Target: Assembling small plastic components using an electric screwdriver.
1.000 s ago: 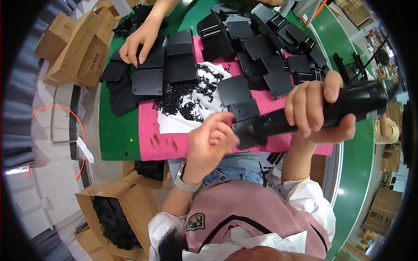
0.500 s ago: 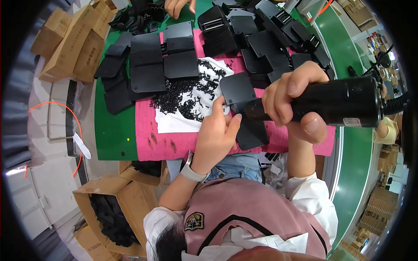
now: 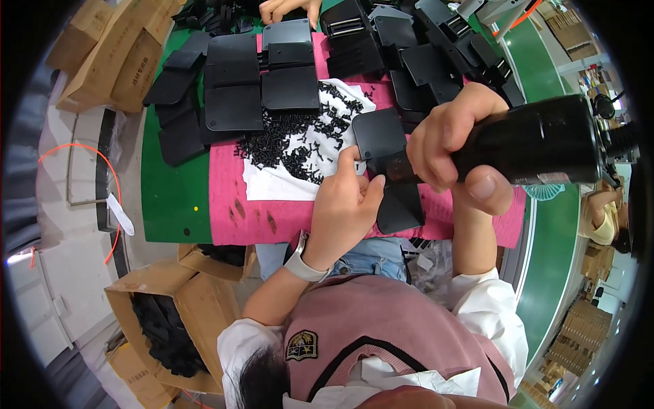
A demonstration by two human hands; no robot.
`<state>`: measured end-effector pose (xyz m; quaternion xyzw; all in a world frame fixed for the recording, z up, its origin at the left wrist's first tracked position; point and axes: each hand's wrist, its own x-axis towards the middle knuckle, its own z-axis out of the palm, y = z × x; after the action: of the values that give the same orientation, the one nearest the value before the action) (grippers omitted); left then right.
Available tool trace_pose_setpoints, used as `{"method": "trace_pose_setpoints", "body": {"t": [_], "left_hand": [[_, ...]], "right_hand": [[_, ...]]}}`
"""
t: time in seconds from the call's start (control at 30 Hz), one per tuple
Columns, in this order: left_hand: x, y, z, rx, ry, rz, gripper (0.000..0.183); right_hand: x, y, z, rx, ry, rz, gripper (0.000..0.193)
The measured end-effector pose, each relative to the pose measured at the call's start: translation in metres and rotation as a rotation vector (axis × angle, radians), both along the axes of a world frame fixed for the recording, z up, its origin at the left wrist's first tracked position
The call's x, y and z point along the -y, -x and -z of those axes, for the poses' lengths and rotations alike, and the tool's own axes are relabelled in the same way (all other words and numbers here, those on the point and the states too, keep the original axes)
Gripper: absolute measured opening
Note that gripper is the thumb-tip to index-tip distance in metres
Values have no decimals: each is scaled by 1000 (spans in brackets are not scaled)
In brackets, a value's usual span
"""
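Observation:
My right hand [image 3: 463, 146] is wrapped round a thick black electric screwdriver [image 3: 531, 144], held nearly level with its nose toward the left. That nose is over the middle of a black plastic bracket [image 3: 379, 134] with two flat plates, one far and one near me. My left hand [image 3: 344, 215] grips the bracket's left edge, forefinger and thumb beside the screwdriver's nose. The driver's bit and any screw under it are hidden. Just beyond my left hand, many small black screws [image 3: 266, 144] lie heaped on a white cloth [image 3: 276, 192].
A pink mat [image 3: 228, 198] covers the green table [image 3: 170, 211]. Finished-looking black brackets stand at the back left [image 3: 233, 108] and back right [image 3: 422, 68]. Another person's hand [image 3: 289, 9] is at the far edge. An open carton [image 3: 211, 320] with black parts stands at lower left.
The view has shifted slightly, and the screwdriver's rear has risen a little in the picture. Both hands keep their grips on the bracket and the screwdriver.

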<state>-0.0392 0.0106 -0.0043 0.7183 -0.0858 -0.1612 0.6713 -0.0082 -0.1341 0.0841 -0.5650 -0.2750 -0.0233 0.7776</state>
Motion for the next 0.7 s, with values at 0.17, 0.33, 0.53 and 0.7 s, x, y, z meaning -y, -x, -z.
{"method": "trace_pose_setpoints", "body": {"t": [0.17, 0.33, 0.53, 0.7], "left_hand": [[1, 0, -1, 7, -38, 1, 39], [1, 1, 2, 197, -95, -77, 42], [3, 7, 2, 237, -199, -126, 60], [-28, 30, -6, 122, 291, -162, 58]], "right_hand": [[5, 2, 7, 151, 155, 62, 35], [0, 8, -5, 119, 132, -35, 41], [23, 11, -18, 300, -162, -73, 38], [54, 39, -14, 325, -284, -26, 40]]}}
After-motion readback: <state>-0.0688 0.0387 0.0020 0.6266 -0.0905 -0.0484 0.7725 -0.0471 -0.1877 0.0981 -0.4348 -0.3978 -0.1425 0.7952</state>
